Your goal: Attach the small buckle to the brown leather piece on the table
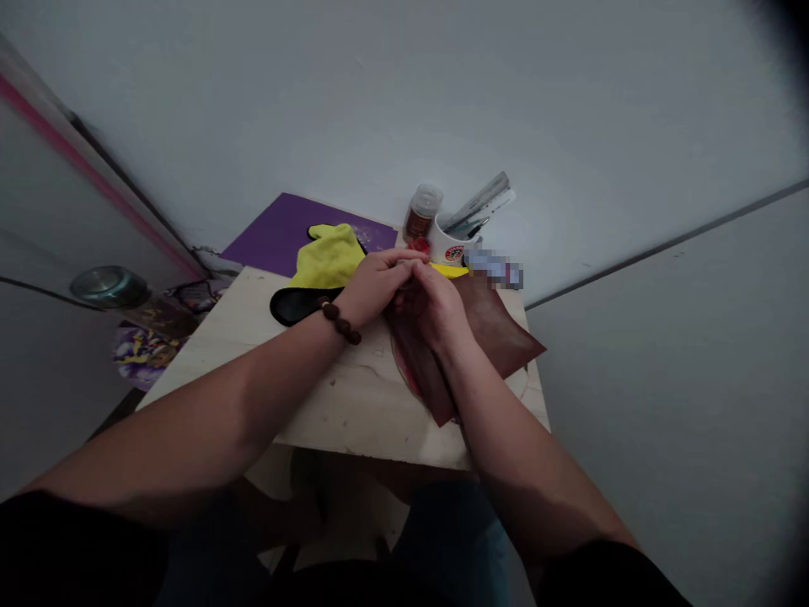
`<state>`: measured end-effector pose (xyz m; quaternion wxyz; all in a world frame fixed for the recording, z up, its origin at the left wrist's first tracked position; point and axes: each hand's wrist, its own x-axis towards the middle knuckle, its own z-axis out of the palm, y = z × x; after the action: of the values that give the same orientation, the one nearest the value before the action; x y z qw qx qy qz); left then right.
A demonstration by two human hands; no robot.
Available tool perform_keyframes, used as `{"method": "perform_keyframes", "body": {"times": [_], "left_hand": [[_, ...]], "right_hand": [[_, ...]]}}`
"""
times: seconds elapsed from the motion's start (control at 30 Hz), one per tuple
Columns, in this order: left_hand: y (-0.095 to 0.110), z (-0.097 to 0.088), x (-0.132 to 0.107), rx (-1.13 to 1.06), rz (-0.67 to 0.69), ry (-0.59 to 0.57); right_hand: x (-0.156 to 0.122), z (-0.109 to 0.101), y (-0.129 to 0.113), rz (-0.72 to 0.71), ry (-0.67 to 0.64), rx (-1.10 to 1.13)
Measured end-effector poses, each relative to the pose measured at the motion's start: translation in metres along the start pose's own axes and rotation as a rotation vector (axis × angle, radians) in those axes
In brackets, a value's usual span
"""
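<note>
My left hand and my right hand meet above a small wooden table, fingers curled together as in a pinch. What they hold is too small and hidden to name. A beaded bracelet is on my left wrist. Under my right hand lies a brown leather sheet. A yellow cloth and a black flat object lie just left of my left hand.
A white mug with rulers and pens and a small brown jar stand at the table's back edge. A purple mat lies behind the cloth. A metal-lidded container sits at the left. Grey walls surround.
</note>
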<state>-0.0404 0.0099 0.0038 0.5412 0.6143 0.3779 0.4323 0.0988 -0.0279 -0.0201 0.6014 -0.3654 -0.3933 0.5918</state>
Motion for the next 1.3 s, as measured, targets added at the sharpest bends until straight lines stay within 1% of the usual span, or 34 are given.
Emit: {"method": "perform_keyframes", "body": {"times": [0.07, 0.13, 0.23, 0.33, 0.37, 0.43, 0.53, 0.6, 0.67, 0.73, 0.87, 0.93, 1.0, 1.07, 1.17, 1.3], "left_hand": [[0.002, -0.002, 0.001, -0.079, -0.039, 0.005], [0.002, -0.004, 0.002, -0.142, -0.057, -0.001], [0.001, -0.002, 0.003, -0.230, -0.049, -0.071], [-0.001, 0.000, 0.002, -0.227, 0.037, -0.155], [0.000, 0.001, 0.002, -0.210, 0.053, -0.173], [0.002, 0.001, -0.001, -0.198, 0.029, -0.198], [0.006, 0.000, -0.005, -0.236, -0.075, -0.179], [0.009, -0.001, -0.006, -0.256, -0.106, -0.139], [0.009, -0.002, -0.006, -0.264, -0.110, -0.122], [0.009, -0.002, -0.005, -0.258, -0.090, -0.157], [0.006, -0.001, -0.003, -0.268, 0.007, -0.244], [0.008, -0.001, -0.004, -0.311, -0.018, -0.237], [0.011, 0.000, -0.005, -0.352, -0.092, -0.218], [0.014, 0.000, -0.007, -0.371, -0.139, -0.181], [0.015, 0.001, -0.007, -0.375, -0.141, -0.150], [0.008, 0.002, -0.005, -0.316, -0.116, -0.161]], "right_hand": [[0.000, -0.001, -0.003, 0.058, -0.046, 0.030], [0.001, -0.001, -0.007, 0.087, -0.047, 0.028], [0.003, -0.002, -0.012, 0.091, 0.024, 0.065], [0.005, -0.003, -0.014, 0.080, 0.109, 0.148], [0.005, -0.002, -0.015, 0.080, 0.122, 0.163], [0.003, -0.001, -0.015, 0.086, 0.105, 0.171], [-0.001, 0.002, -0.018, 0.103, 0.014, 0.143], [-0.004, 0.004, -0.021, 0.124, -0.029, 0.127], [-0.006, 0.006, -0.023, 0.142, -0.056, 0.153], [-0.005, 0.005, -0.024, 0.151, -0.054, 0.214], [-0.001, 0.003, -0.022, 0.128, 0.039, 0.307], [-0.001, 0.003, -0.021, 0.113, 0.012, 0.302], [-0.003, 0.005, -0.022, 0.106, -0.043, 0.268], [-0.006, 0.008, -0.024, 0.111, -0.058, 0.221], [-0.009, 0.012, -0.027, 0.141, -0.023, 0.161], [-0.006, 0.010, -0.027, 0.151, -0.025, 0.183]]}}
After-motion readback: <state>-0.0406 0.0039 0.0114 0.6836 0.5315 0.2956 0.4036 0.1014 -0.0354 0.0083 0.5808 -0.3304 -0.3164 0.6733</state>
